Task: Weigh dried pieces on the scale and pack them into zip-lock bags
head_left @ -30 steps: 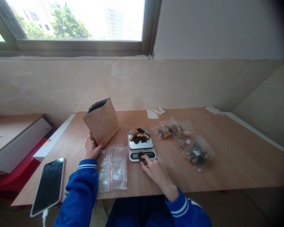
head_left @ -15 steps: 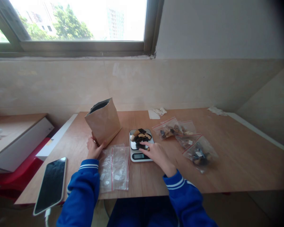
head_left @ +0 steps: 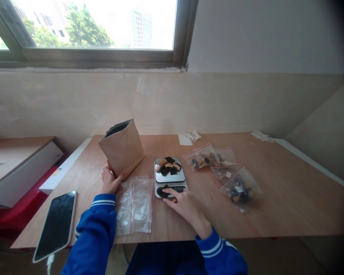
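A: Where's the right hand sitting rn?

B: At the front edge of the scale, fingers pinching a dark piece w/ a second bit under the fingertips, right over the display strip. Closed on it, not flat.

A: And the left hand?

B: Resting against the base of the brown paper bag, fingers curled round the lower corner, steadying it. The bag is standing tilted, mouth open, dark lining showing; can't see what's inside.

A: Any tip for handling that piece?

B: I'd say keep the pinch light and lift clear of the platform, so the hand isn't leaning on the scale while it's reading. Prob. worth keeping the wrist off the display too.

A: What's on the platform?

B: A small heap of dark and tan dried pieces, sitting toward the back half.

A: Other containers?

B: Empty clear zip bags are lying flat btw. the two hands, red seal lines showing. To the right, several filled zip bags are overlapping, holding similar mixed pieces. A phone is lying screen-up at the table's left corner.
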Motion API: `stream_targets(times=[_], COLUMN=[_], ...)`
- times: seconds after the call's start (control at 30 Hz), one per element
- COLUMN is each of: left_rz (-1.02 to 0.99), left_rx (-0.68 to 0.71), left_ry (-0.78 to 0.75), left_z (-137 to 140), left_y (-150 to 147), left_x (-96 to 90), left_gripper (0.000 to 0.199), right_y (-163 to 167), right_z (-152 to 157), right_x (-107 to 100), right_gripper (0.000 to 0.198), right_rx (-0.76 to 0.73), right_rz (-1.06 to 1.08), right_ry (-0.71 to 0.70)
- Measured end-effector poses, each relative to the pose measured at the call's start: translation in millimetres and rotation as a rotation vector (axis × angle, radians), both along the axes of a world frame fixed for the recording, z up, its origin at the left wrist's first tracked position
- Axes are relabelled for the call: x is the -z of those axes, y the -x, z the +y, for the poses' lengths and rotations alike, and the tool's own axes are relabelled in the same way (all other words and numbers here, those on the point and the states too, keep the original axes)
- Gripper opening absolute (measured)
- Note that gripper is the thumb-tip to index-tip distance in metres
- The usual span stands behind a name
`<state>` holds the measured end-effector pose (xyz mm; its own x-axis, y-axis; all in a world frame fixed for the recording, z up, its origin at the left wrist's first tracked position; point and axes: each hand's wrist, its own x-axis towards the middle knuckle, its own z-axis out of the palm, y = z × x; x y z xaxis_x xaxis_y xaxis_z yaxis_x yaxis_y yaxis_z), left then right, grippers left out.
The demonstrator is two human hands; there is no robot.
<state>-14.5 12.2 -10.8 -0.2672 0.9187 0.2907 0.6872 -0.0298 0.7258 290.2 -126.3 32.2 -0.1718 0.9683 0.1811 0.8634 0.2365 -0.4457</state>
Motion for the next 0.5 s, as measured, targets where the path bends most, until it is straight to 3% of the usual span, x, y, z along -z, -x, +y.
stream_targets(times=[0.27, 0.5], left_rz=[0.036, 0.02], left_rx=[0.016, 0.017], left_ry=[0.018, -0.001], left_z=[1, 0], left_y=[2, 1], left_x=[2.7, 2.0], left_gripper=[0.067, 0.067], right_y=[8, 2], right_z=[1, 17], right_x=[11, -11], right_gripper=[0.019, 0.027], right_rx=[-0.021, 0.086], right_rz=[-0.111, -0.078], right_ry=[-0.127, -0.369])
